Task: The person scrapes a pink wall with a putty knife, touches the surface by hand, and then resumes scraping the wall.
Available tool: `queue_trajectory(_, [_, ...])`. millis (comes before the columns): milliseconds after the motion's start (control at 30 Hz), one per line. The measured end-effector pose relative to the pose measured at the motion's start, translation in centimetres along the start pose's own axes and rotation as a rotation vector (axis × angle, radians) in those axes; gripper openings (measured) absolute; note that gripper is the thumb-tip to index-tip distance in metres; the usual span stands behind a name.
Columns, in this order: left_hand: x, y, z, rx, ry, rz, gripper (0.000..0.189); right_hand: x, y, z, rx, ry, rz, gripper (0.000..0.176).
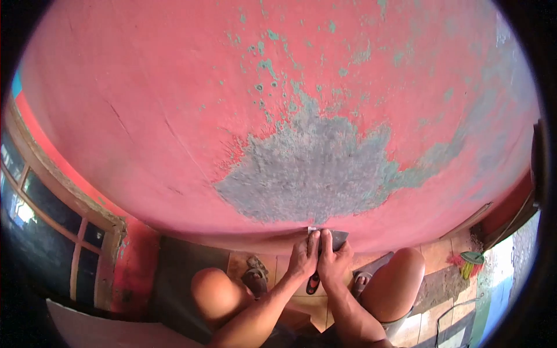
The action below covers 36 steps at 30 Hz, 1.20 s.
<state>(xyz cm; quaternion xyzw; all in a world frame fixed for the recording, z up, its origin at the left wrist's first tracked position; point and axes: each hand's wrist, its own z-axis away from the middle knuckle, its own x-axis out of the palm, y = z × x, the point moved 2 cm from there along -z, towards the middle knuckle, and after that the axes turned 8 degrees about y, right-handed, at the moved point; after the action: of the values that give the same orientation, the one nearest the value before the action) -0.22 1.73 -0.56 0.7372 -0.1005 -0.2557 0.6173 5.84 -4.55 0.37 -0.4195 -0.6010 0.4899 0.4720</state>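
The pink wall point(145, 116) fills most of the view, and on it there is a large grey patch point(307, 168). Below this patch, the left hand point(303, 256) and the right hand point(335, 259) are side by side, both grasping one scraper point(337, 239). Its blade point(341, 236) is at the wall's lower part; its black and red handle point(313, 283) points down between the forearms.
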Motion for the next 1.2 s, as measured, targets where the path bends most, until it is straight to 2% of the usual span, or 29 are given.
queue_trajectory(133, [-0.2,1.0,-0.5,-0.014,-0.036,0.052,0.049,-0.5,-1.3,-0.4,0.031,-0.017,0.022,0.022])
queue_trajectory(167, [0.1,0.8,-0.7,0.047,-0.026,0.114,0.049,-0.4,-1.0,-0.6,0.049,-0.024,0.002,0.021])
queue_trajectory(267, [0.6,-1.4,-0.6,0.039,-0.005,0.103,0.049,-0.2,0.1,-0.5,0.034,-0.03,-0.028,0.02])
queue_trajectory(367, [0.1,0.4,-1.0,0.075,-0.003,0.07,0.047,-0.1,-1.0,-0.5,0.059,-0.025,-0.051,0.021])
queue_trajectory(467, [0.4,-0.3,-0.3,0.069,-0.01,0.071,0.046,-0.2,-1.8,-0.7,0.084,-0.035,-0.04,0.021])
queue_trajectory(500, [0.5,-0.7,-0.4,0.078,-0.008,0.068,0.045,0.0,-1.0,-0.7,0.011,-0.023,-0.022,0.022])
queue_trajectory(633, [0.0,0.3,-0.9,0.075,-0.015,0.048,0.044,-0.1,-0.9,-0.4,0.077,-0.018,-0.058,0.022])
queue_trajectory(767, [0.1,-0.7,-1.4,0.075,-0.068,0.065,0.045,0.0,-1.7,-0.7,0.077,-0.003,-0.042,0.022])
queue_trajectory(867, [0.3,-1.6,-0.7,0.051,-0.033,0.042,0.046,-0.1,0.2,-0.2,0.0,0.015,0.002,0.022])
queue_trajectory(900, [0.3,-0.9,-0.8,0.088,0.01,0.069,0.048,-0.1,-0.2,-0.2,0.079,-0.015,-0.053,0.023])
queue_trajectory(1000, [-0.2,0.8,-1.0,0.048,-0.045,0.046,0.05,-0.1,-1.6,-0.6,0.033,0.003,0.003,0.023])
queue_trajectory(1033, [-0.5,1.6,-1.1,0.048,-0.073,0.042,0.048,0.0,-1.8,-0.6,0.077,-0.003,-0.044,0.024])
queue_trajectory(1133, [0.2,-0.6,-0.6,0.066,-0.003,0.04,0.047,-0.1,-0.4,-0.1,-0.01,0.014,0.028,0.025])
queue_trajectory(1200, [0.1,0.4,-1.0,0.093,-0.024,0.084,0.046,0.0,-1.1,-0.4,0.031,0.017,-0.015,0.026])
